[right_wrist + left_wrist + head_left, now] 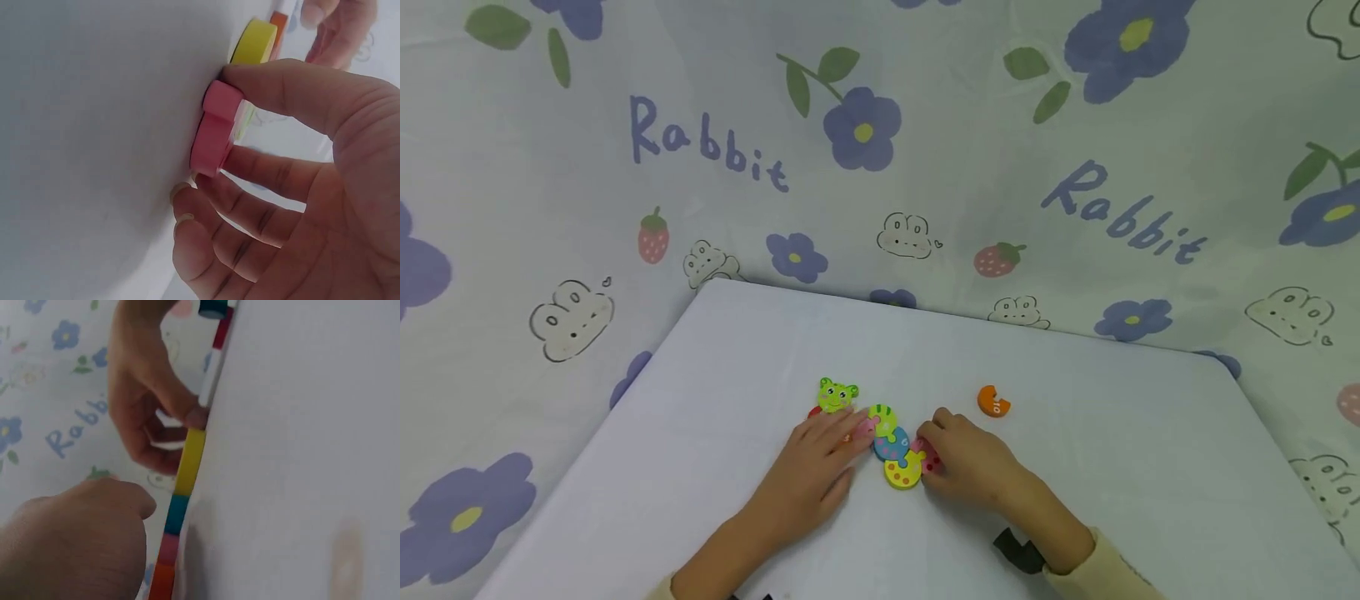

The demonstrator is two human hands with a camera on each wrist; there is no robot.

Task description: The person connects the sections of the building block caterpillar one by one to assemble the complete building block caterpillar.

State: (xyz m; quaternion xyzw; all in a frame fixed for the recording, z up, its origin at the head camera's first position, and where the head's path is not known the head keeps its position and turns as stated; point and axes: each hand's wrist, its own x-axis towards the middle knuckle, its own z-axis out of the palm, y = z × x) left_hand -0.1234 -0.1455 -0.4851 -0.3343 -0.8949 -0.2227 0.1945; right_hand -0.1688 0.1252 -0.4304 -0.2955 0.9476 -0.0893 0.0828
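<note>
A row of wooden caterpillar puzzle pieces lies on the white table. The green head piece [837, 394], with a smiling face, is at its left end. My left hand [805, 479] rests over the pieces beside it with fingers extended, partly hiding a red piece and a pink one [865, 428]. A green striped piece [884, 419], a blue piece [891, 445] and a yellow piece [902, 473] curve toward the right. There my right hand [973, 458] pinches a dotted pink piece [212, 140] between thumb and fingers, right at the yellow piece's edge.
An orange piece [992, 403] marked 10 lies apart, beyond my right hand. A black strap-like object [1019, 552] shows by the right wrist. Behind the white table [760, 333] hangs a curtain [955, 167] printed with rabbits and flowers.
</note>
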